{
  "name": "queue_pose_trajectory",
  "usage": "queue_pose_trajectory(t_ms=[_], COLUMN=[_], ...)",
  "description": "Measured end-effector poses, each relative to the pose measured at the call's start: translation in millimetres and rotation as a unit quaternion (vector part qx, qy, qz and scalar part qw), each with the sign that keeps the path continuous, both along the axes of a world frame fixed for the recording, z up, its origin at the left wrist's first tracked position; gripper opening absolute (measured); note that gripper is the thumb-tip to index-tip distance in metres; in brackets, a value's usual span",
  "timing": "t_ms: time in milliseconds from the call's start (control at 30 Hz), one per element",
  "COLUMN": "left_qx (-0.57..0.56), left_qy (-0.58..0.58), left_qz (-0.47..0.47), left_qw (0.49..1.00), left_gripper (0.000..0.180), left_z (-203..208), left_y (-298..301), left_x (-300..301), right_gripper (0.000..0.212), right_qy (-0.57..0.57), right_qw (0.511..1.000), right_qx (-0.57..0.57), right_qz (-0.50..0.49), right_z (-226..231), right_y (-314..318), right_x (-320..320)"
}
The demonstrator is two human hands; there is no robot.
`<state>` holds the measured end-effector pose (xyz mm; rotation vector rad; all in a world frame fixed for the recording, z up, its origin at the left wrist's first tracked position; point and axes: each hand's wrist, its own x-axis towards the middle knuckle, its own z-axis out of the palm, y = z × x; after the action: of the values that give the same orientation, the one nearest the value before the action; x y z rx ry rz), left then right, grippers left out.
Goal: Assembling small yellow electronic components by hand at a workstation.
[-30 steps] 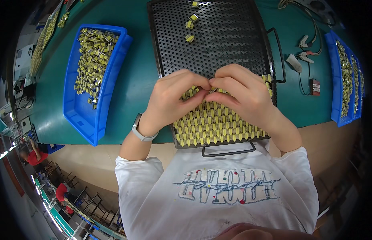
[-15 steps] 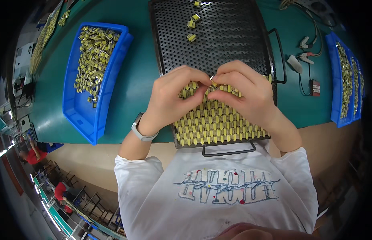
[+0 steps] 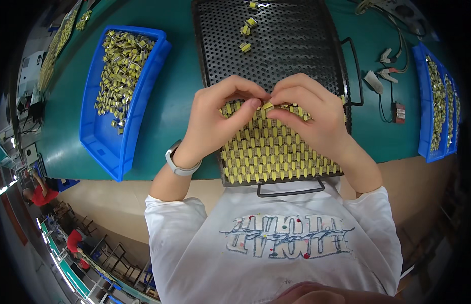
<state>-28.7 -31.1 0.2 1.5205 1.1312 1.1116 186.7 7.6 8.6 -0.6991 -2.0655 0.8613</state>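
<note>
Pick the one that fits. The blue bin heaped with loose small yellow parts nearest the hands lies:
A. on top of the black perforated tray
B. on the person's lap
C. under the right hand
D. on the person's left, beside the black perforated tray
D: the blue bin sits on the green table to the left of the black perforated tray, clear of the left hand and right hand.

To your left of the green desk centre sits a blue bin of yellow parts; right of it, clip leads and two blue trays.
</note>
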Motion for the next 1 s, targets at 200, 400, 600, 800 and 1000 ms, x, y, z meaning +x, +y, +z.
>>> queue_pose_trajectory(t_ms=[200,400,600,800,1000], left_qx=[-0.103,-0.158,-0.155,-0.150,-0.167], left_qy=[-0.096,-0.132,-0.140,-0.146,-0.181], left_qz=[-0.034,-0.044,-0.039,-0.044,-0.050], left_qw=[0.989,0.978,0.977,0.977,0.968], left_gripper=[0.017,0.017,0.017,0.016,0.017], left_z=[3.1,2.6,2.4,1.2,0.5], left_y=[-0.5,-1.5,-3.1,-3.3,-1.6], left_x=[-3.4,-4.4,-1.6,-0.5,-1.9], right_gripper=[0.026,0.027,0.025,0.024,0.023], right_qy=[0.007,0.008,0.007,0.009,0.020], right_qw=[1.000,0.999,0.999,0.999,0.999], right_qx=[-0.003,0.029,0.011,-0.004,-0.030], right_qz=[0.016,0.040,0.047,0.052,0.038], right_z=[1.9,0.0,0.6,1.6,2.8], right_y=[-0.1,0.3,-0.3,-0.7,-1.0], right_x=[0.2,-1.3,-1.4,-1.3,-0.8])
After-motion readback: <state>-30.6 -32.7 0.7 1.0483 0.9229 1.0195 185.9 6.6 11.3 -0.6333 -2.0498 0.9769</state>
